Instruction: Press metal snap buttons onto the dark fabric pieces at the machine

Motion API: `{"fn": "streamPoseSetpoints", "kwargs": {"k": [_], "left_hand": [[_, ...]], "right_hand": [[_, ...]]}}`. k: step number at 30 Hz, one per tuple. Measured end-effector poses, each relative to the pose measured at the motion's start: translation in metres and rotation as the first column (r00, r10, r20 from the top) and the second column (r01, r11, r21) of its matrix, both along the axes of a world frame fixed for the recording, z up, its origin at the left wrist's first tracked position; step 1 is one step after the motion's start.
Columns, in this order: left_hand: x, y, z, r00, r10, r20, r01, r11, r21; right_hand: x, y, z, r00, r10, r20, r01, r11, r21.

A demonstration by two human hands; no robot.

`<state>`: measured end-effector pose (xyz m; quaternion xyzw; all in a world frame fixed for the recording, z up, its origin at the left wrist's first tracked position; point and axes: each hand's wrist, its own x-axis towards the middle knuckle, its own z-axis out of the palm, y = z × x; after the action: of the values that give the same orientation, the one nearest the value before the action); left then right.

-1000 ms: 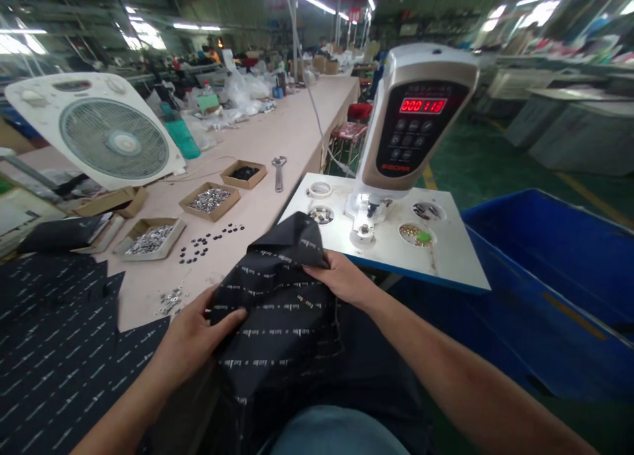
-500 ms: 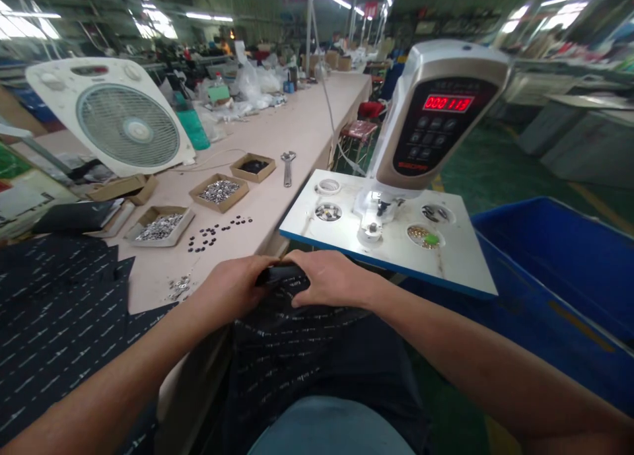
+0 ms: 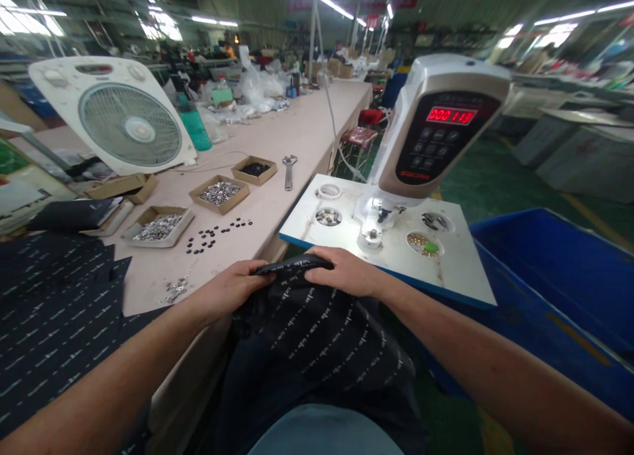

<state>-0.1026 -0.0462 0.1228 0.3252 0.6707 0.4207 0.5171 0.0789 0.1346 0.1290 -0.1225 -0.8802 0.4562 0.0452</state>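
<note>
Black cloth (image 3: 324, 336), white-lettered in rows

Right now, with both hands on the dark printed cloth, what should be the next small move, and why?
I would probably guide the edge of the dark printed cloth forward, toward the round lower part of the machine. The left hand and right hand both hold that edge, and no cloth lies under the machine's head.

White fan (image 3: 131, 121) on the table (image 3: 317, 138), left side, teal bottle (image 3: 197, 130) just beside it. Wrench (image 3: 288, 175) lies near table's edge. Red stool (image 3: 360, 137) stands alongside.
</note>
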Motion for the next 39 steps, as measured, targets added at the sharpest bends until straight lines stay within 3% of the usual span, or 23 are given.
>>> {"fn": "streamPoseSetpoints", "kwargs": {"k": [5, 10, 13, 18, 24, 28, 30, 33, 36, 39], "left_hand": [[0.01, -0.008, 0.0, 0.967, 0.094, 0.237, -0.082, 0.995, -0.06], [0.007, -0.013, 0.001, 0.953, -0.063, 0.296, 0.071, 0.997, -0.014], [0.009, -0.017, -0.005, 0.958, -0.085, 0.275, 0.099, 0.994, -0.036], [0.022, -0.026, -0.025, 0.963, -0.054, 0.264, 0.073, 0.995, -0.064], [0.038, -0.024, -0.056, 0.965, 0.055, 0.257, -0.071, 0.996, 0.054], [0.034, -0.018, -0.071, 0.951, 0.041, 0.307, -0.096, 0.981, 0.168], [0.028, -0.019, -0.077, 0.973, 0.006, 0.232, -0.05, 0.981, 0.186], [0.019, -0.025, -0.088, 0.999, -0.044, -0.013, 0.046, 0.991, 0.124], [0.016, -0.032, -0.099, 0.917, -0.1, -0.387, 0.134, 0.989, 0.062], [0.017, -0.037, -0.108, 0.755, -0.194, -0.627, 0.268, 0.963, 0.024]], "right_hand": [[-0.006, -0.005, -0.007, 0.998, 0.001, 0.059, 0.005, 0.994, -0.106], [-0.011, -0.013, -0.008, 0.997, -0.038, 0.066, 0.053, 0.97, -0.237], [-0.011, -0.018, -0.008, 0.998, -0.026, 0.051, 0.038, 0.963, -0.265], [-0.009, -0.024, -0.015, 0.998, -0.002, 0.069, 0.014, 0.984, -0.176], [-0.011, -0.029, -0.031, 0.989, -0.049, 0.14, 0.066, 0.99, -0.123], [-0.018, -0.018, -0.023, 0.98, -0.01, 0.197, 0.023, 0.998, -0.065], [-0.024, -0.007, -0.012, 0.957, 0.141, 0.252, -0.118, 0.988, -0.104], [-0.047, 0.005, 0.002, 0.916, 0.335, 0.219, -0.268, 0.92, -0.288], [-0.093, -0.003, -0.003, 0.974, 0.186, 0.129, -0.14, 0.943, -0.303], [-0.158, -0.025, -0.029, 0.995, 0.05, 0.091, -0.041, 0.995, -0.095]]}}
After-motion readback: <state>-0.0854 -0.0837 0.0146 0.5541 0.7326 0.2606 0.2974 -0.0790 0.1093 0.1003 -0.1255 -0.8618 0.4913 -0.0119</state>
